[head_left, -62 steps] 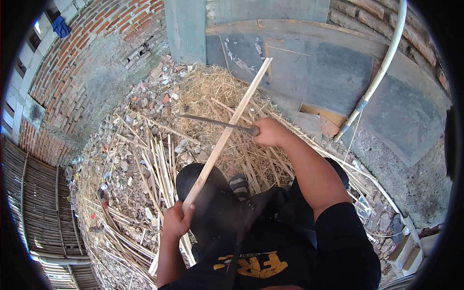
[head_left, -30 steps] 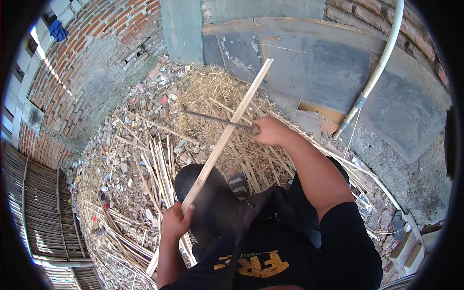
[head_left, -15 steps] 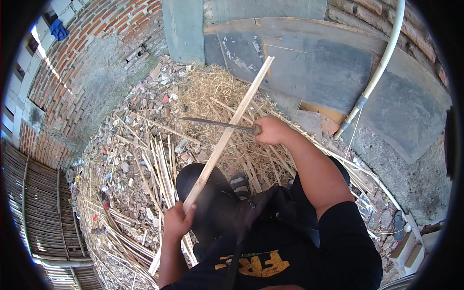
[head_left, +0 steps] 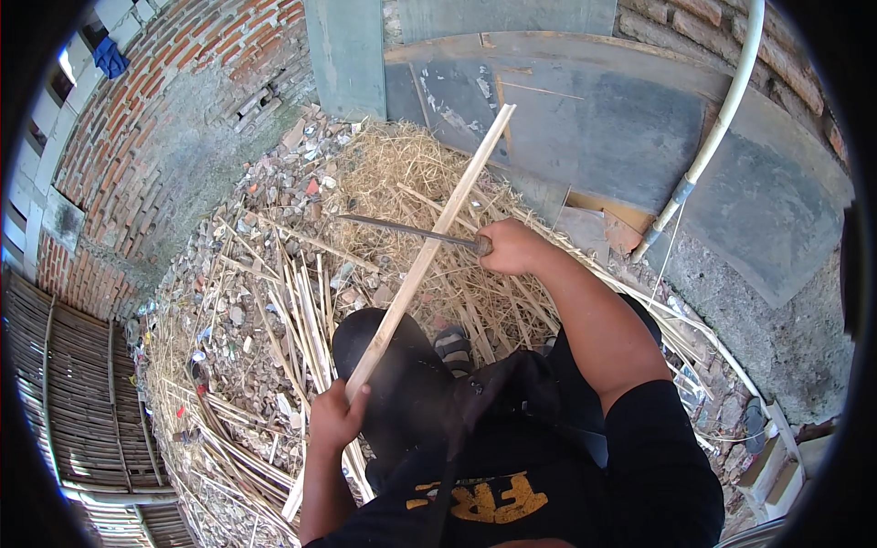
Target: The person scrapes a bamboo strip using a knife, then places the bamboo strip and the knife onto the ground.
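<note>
My left hand is closed around the lower part of a long pale bamboo strip. The strip slants up and to the right over my left knee, its far end split-looking. In my right hand is the handle of a machete. Its dark, narrow blade points left and crosses the strip above the knee; whether the edge bites into the strip cannot be made out. Below the blade lies a heap of thin tan shavings on the ground.
Split bamboo strips lie to the left on rubble-strewn ground. Grey panels lean against the wall ahead, with a pale pipe at the right. A brick wall and a bamboo slat screen stand on the left.
The machete's tip has risen slightly, so the blade tilts a little more. The strip's far end has shifted a touch to the left. Both hands keep their hold.
</note>
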`<state>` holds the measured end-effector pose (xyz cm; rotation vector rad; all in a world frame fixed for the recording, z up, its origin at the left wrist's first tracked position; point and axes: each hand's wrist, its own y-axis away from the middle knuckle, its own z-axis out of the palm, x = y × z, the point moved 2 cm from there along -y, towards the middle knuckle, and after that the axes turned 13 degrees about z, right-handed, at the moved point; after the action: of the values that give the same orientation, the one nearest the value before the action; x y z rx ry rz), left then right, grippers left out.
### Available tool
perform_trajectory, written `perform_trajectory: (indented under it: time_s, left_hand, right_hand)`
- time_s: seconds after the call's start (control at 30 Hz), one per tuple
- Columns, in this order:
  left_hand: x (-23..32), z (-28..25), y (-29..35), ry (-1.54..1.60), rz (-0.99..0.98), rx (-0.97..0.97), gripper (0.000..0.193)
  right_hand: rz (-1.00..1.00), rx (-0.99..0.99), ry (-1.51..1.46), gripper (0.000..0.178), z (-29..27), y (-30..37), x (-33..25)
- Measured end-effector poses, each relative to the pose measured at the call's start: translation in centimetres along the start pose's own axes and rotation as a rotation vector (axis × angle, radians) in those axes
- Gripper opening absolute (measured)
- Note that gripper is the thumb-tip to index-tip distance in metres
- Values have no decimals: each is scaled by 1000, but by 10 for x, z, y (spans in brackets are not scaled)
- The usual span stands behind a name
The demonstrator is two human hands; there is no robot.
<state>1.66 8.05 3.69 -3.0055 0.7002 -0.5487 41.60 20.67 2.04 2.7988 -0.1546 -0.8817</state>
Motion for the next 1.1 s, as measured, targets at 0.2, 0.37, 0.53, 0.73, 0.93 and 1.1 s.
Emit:
perform_trajectory:
  time_s: [0.2,0.37,0.53,0.73,0.93,1.1]
  left_hand:
    - [0,0,0,32,10,18,47]
    - [-2,0,1,29,-20,-33,51]
    - [-1,1,-1,18,-4,-18,51]
    - [0,1,3,-21,-19,-8,50]
    - [9,3,-7,-114,-46,-47,49]
    - [-4,9,7,-54,-60,3,49]
  right_hand:
    - [-27,21,-17,27,-4,4,-3]
    - [-5,-13,6,27,-6,5,-4]
    - [2,19,-8,25,-8,11,-5]
    - [-75,15,209,26,2,31,-45]
    - [-17,-109,75,34,13,-5,18]
    - [-6,-27,29,22,13,19,-33]
